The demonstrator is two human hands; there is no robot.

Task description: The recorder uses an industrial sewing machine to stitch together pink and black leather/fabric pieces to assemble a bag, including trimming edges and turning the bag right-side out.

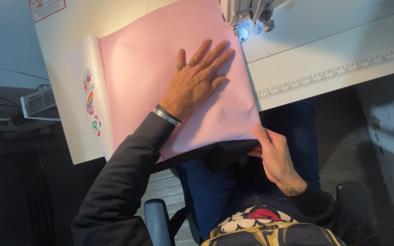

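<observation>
My left hand [196,81] lies flat with fingers spread on the pink fabric [160,68], pressing it onto the white surface [324,50] in the middle of the frame. My right hand [274,155] sits at lower right, thumb and fingers pinching the fabric's near corner where it hangs over the surface edge toward my lap. A darker layer shows just beneath that edge. The fabric runs up to the sewing machine head [249,16] at the top centre, and its left side lies beside a white piece with colourful prints [91,102].

What worries me: my fingertips rest near the machine's foot — if the cloth feeds while they sit that close, they could be drawn in. And with only one corner pinched, the two layers could slide apart or the overhang could drag the sheet crooked, since its weight pulls off the edge — a skewed seam, I judge.
</observation>
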